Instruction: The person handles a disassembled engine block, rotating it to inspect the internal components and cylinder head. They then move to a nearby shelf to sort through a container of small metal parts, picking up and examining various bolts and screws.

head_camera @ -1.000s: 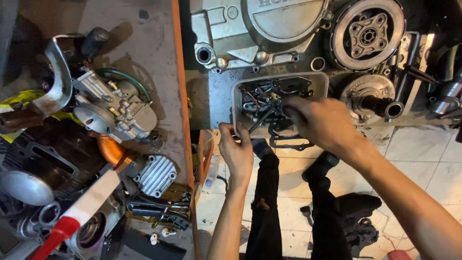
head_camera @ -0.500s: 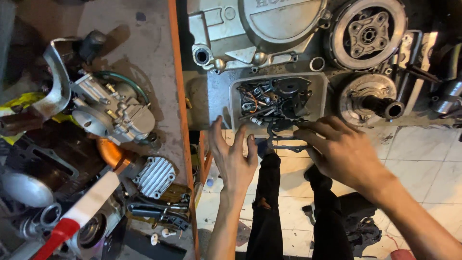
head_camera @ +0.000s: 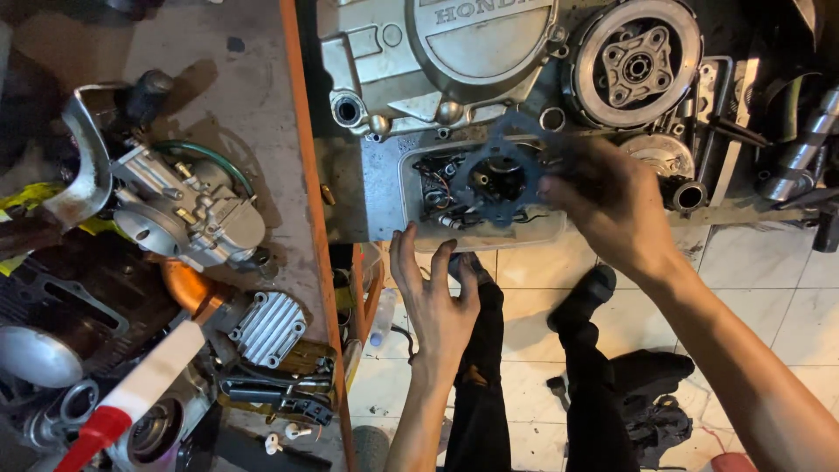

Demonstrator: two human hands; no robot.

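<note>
My right hand point(head_camera: 612, 205) holds a thin dark gasket point(head_camera: 500, 175) lifted above a shallow metal tray point(head_camera: 524, 236) of small parts and springs on the workbench. My left hand point(head_camera: 435, 293) hovers just below the tray's front edge, fingers spread, holding nothing. Behind the tray lie a silver engine side cover point(head_camera: 437, 61) and a round clutch assembly point(head_camera: 634, 61). My dark trouser legs and shoes show below the bench over the tiled floor.
An orange bench edge point(head_camera: 310, 218) divides the view. On the left lie a carburetor point(head_camera: 188, 214), a finned metal cover point(head_camera: 266, 328), a white tube with a red cap point(head_camera: 131, 393) and dark engine parts. Shafts and tools sit at far right point(head_camera: 800, 149).
My right hand has pulled the gasket out of the tray and raised it. My left hand has shifted down from the tray's edge and opened its fingers.
</note>
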